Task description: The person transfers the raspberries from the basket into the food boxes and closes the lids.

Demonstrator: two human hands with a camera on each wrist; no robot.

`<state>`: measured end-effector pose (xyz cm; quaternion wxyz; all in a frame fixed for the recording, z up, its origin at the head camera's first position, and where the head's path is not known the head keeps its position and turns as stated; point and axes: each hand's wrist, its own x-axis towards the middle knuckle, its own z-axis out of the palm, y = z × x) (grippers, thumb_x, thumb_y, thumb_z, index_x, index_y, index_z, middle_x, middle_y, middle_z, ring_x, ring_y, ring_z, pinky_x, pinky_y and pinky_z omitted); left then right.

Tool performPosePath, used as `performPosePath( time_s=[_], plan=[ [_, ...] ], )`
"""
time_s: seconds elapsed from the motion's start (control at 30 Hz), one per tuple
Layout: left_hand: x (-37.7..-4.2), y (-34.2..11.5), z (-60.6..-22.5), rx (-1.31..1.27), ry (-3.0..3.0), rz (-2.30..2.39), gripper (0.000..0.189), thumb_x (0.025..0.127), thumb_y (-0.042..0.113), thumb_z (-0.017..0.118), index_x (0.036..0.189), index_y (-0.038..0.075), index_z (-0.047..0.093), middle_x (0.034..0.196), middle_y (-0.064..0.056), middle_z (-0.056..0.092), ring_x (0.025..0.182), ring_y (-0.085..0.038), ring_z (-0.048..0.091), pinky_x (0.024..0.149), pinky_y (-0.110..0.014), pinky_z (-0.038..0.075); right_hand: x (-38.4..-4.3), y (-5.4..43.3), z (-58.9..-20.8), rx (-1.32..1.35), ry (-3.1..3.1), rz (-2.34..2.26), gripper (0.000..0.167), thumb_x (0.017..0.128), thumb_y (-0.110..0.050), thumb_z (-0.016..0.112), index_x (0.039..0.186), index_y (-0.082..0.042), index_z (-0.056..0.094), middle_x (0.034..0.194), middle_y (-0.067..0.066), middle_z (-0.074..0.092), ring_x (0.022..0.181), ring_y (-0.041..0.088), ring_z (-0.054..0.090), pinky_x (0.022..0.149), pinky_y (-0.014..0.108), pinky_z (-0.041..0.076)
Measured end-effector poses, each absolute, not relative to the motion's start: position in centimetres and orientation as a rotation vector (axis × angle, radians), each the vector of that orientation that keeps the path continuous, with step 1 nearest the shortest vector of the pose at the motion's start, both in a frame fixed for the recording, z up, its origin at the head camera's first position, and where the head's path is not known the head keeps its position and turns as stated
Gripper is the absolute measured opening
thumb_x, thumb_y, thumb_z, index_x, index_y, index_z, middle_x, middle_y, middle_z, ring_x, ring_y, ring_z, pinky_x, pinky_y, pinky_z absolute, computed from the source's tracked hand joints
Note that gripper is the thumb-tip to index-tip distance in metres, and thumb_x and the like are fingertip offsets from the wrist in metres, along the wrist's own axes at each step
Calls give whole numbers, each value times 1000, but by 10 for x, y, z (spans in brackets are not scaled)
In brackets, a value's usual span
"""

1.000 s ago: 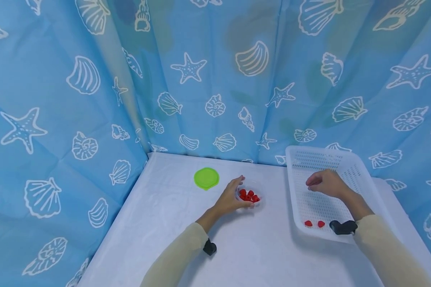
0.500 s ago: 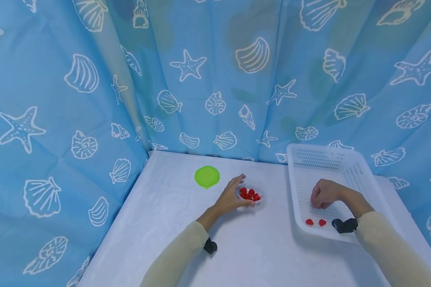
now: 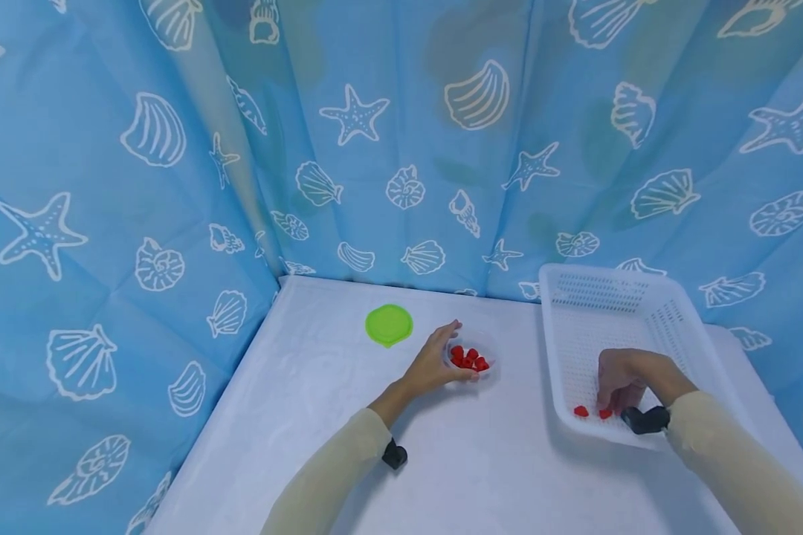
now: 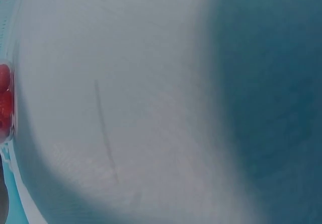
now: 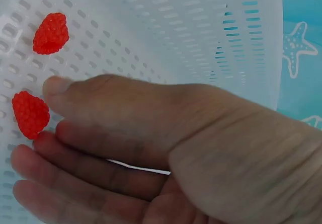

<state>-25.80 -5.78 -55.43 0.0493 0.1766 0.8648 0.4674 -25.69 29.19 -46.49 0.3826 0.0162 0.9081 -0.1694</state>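
In the head view my left hand (image 3: 436, 365) grips a small clear round tub (image 3: 487, 343), thumb on its near side and fingers on its far side. Several red raspberries (image 3: 468, 360) lie in it; a few also show at the left edge of the left wrist view. My right hand (image 3: 624, 377) reaches down into a white perforated basket (image 3: 557, 349). Two raspberries lie on the basket floor. In the right wrist view, thumb and fingertips are right beside the nearer raspberry (image 5: 30, 114), not closed round it; the other raspberry (image 5: 51, 33) lies apart.
A green lid (image 3: 389, 325) with a tab lies flat on the white table (image 3: 455, 461), left of and behind the tub. A blue curtain (image 3: 401, 148) with shell patterns hangs behind and on the left. The basket's walls (image 5: 236, 43) rise around my right hand.
My right hand has moved down and towards the near end of the basket, to one raspberry. The left hand has stayed on the tub. The head view has shifted slightly.
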Motion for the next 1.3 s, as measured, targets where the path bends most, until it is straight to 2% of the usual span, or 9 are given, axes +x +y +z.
performPosePath(
  time_s=[0.2, 0.37, 0.6, 0.87, 1.1, 1.3],
  plan=[
    [-259, -57, -553, 536, 2644, 1409, 98, 75, 43, 83, 154, 32, 26, 151, 1, 38, 136, -15, 37, 99, -38, 46, -257, 297, -470, 51, 2340, -422, 47, 67, -24, 90, 96, 1, 63, 79, 10, 67, 68, 22, 68, 67, 39, 59],
    [-260, -57, -554, 547, 2648, 1416, 98, 75, 44, 82, 154, 33, 26, 151, 1, 38, 137, -15, 37, 99, -39, 46, -260, 300, -474, 27, 2362, -348, 51, 63, -30, 92, 95, -1, 65, 79, 8, 66, 68, 21, 66, 71, 42, 58],
    [-261, -56, -554, 553, 2651, 1429, 98, 74, 45, 83, 154, 33, 25, 151, -1, 39, 136, -16, 37, 98, -40, 47, -259, 300, -474, -7, 2357, -332, 42, 66, -22, 90, 92, 0, 66, 80, 8, 65, 69, 22, 64, 72, 41, 58],
    [-261, -57, -554, 558, 2648, 1426, 98, 75, 46, 82, 154, 29, 26, 151, -3, 38, 137, -18, 36, 99, -42, 47, -256, 301, -471, -10, 2360, -362, 42, 67, -19, 89, 95, -1, 63, 83, 9, 63, 71, 22, 62, 72, 41, 58],
    [-261, -57, -557, 537, 2649, 1429, 99, 73, 47, 83, 153, 32, 26, 150, 2, 38, 136, -15, 37, 99, -40, 47, -253, 300, -472, -12, 2352, -467, 41, 68, -12, 87, 98, -1, 61, 87, 10, 62, 73, 23, 63, 72, 41, 58],
    [-260, -57, -557, 541, 2637, 1433, 99, 74, 48, 82, 154, 31, 26, 151, 0, 39, 136, -16, 36, 99, -41, 46, -258, 303, -479, -67, 2412, -523, 28, 69, -10, 84, 90, -5, 66, 84, 7, 64, 73, 21, 63, 73, 40, 58]
  ],
)
